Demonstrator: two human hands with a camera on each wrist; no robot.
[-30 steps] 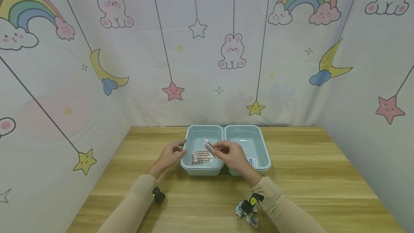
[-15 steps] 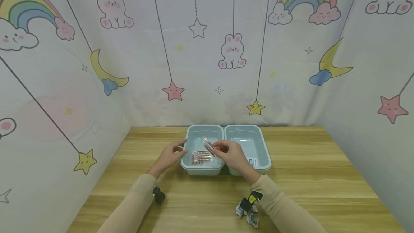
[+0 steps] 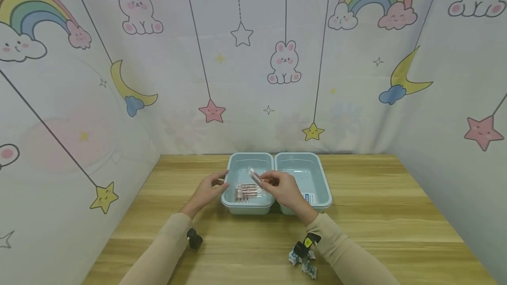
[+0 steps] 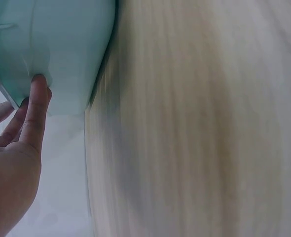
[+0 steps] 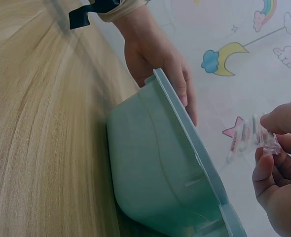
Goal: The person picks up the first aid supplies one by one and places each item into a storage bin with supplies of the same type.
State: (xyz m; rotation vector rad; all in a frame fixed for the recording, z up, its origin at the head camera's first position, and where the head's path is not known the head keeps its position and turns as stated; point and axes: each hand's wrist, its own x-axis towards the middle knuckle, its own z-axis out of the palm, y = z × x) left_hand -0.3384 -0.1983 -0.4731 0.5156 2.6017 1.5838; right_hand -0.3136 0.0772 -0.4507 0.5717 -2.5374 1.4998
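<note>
Seemingly for steadiness, our relaxed left hand (image 3: 207,191) touches a pale-blue plastic tub (image 3: 249,210); our right hand (image 3: 286,191) pinches a clear plastic packet (image 3: 255,176).

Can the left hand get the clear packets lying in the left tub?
Probably yes: the left hand is at the left tub's rim, the top is open, and nothing seems to cover the packets.
</note>
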